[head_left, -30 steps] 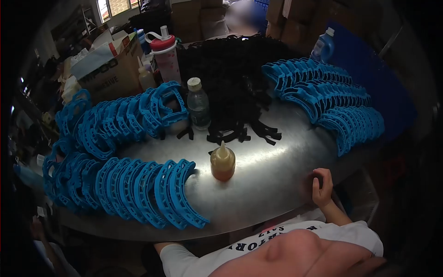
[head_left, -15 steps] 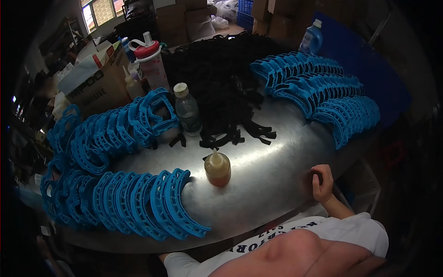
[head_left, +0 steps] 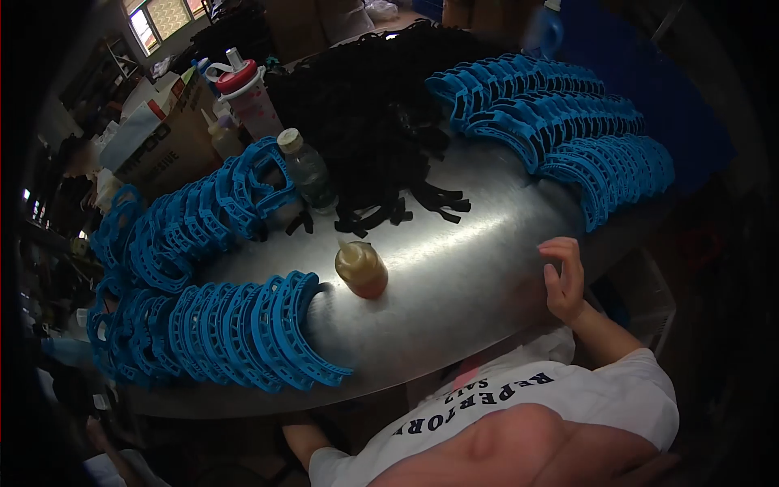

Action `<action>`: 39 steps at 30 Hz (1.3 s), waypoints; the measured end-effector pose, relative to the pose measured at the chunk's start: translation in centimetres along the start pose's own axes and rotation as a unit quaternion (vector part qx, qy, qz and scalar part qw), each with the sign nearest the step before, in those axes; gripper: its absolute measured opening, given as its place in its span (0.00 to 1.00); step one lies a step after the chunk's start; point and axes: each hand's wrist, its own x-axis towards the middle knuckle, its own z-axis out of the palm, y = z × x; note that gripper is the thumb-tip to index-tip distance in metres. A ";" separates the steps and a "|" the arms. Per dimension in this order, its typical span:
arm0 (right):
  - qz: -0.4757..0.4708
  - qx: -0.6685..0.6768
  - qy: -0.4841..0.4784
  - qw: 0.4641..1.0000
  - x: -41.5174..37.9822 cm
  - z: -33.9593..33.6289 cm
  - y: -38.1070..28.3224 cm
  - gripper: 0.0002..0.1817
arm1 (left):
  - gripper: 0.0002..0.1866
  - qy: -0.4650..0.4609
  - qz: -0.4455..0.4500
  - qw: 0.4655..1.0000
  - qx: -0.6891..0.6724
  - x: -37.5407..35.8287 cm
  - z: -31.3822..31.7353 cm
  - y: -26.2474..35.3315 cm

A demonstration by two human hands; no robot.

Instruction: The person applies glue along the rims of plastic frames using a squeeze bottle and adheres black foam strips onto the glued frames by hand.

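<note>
My right hand (head_left: 562,280) is raised over the right front edge of the metal table, thumb and fingers apart, with nothing in it. Of my left arm (head_left: 302,437) only a part shows below the front edge; the left hand is hidden. A squeeze bottle (head_left: 362,270) with a pointed nozzle and amber liquid stands mid-table, to the left of my right hand. Curved blue plastic frames (head_left: 235,337) stand in a row at the front left. More blue frames (head_left: 613,174) with black strips among them are lined up at the far right.
Black strips (head_left: 357,105) are heaped at the back of the table (head_left: 438,300). A clear bottle (head_left: 310,174), a red-lidded cup (head_left: 250,97) and a cardboard box (head_left: 166,146) stand at the left back. Another person's arm (head_left: 114,454) shows at the lower left.
The camera view has shifted, so most table items appear higher. My right hand has risen and its curled fingers have spread somewhat. More of my left forearm shows.
</note>
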 end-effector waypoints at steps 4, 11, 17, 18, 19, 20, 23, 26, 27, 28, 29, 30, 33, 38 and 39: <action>-0.306 0.050 -0.087 0.947 11.5 -0.8 -5.0 0.16 | 0.12 -0.038 0.011 0.999 0.018 -3.1 -3.7 -1.4; -0.560 0.013 0.054 0.826 15.7 1.7 -13.8 0.11 | 0.11 -0.094 -0.006 0.994 0.058 -9.6 -13.3 -1.5; -0.558 0.053 -0.001 0.828 14.3 -1.8 -12.2 0.11 | 0.10 -0.083 -0.065 0.992 0.075 -15.7 -17.6 1.5; -0.557 0.058 -0.005 0.829 13.8 -2.1 -12.7 0.11 | 0.10 -0.081 -0.069 0.991 0.080 -16.3 -18.4 1.7; -0.554 0.061 -0.009 0.830 13.2 -2.4 -13.4 0.11 | 0.10 -0.081 -0.072 0.991 0.084 -16.7 -19.2 1.8; -0.552 0.067 -0.012 0.831 12.7 -2.6 -14.0 0.11 | 0.10 -0.080 -0.076 0.990 0.091 -17.1 -20.2 2.0; -0.552 0.090 -0.012 0.829 11.6 -3.0 -15.7 0.12 | 0.10 -0.067 -0.087 0.987 0.120 -17.8 -23.6 2.5; -0.563 0.104 -0.013 0.820 12.0 -3.9 -13.8 0.14 | 0.09 -0.109 -0.118 0.979 0.125 -17.7 -25.4 4.0; -0.567 0.108 -0.015 0.816 11.8 -4.5 -13.2 0.14 | 0.09 -0.164 -0.147 0.968 0.117 -17.5 -26.0 5.0; -0.571 0.112 -0.016 0.813 11.6 -6.1 -10.6 0.15 | 0.09 -0.218 -0.175 0.954 0.108 -17.0 -26.6 6.0; -0.573 0.114 -0.017 0.811 10.4 -10.3 -4.1 0.15 | 0.09 -0.215 -0.175 0.954 0.111 -16.1 -27.0 7.4; -0.575 0.116 -0.018 0.809 11.1 -9.9 -3.8 0.16 | 0.09 -0.264 -0.152 0.949 0.076 -14.7 -27.3 9.4; -0.577 0.107 -0.026 0.810 13.5 -5.1 -11.0 0.18 | 0.10 -0.365 -0.092 0.926 -0.004 -12.3 -26.9 13.2; -0.551 0.077 -0.026 0.830 12.3 -6.4 -7.7 0.19 | 0.12 -0.409 -0.021 0.903 -0.133 -10.3 -27.8 15.6; -0.519 0.045 -0.023 0.853 11.8 -6.0 -6.6 0.19 | 0.14 -0.413 -0.015 0.891 -0.186 -9.4 -27.5 16.1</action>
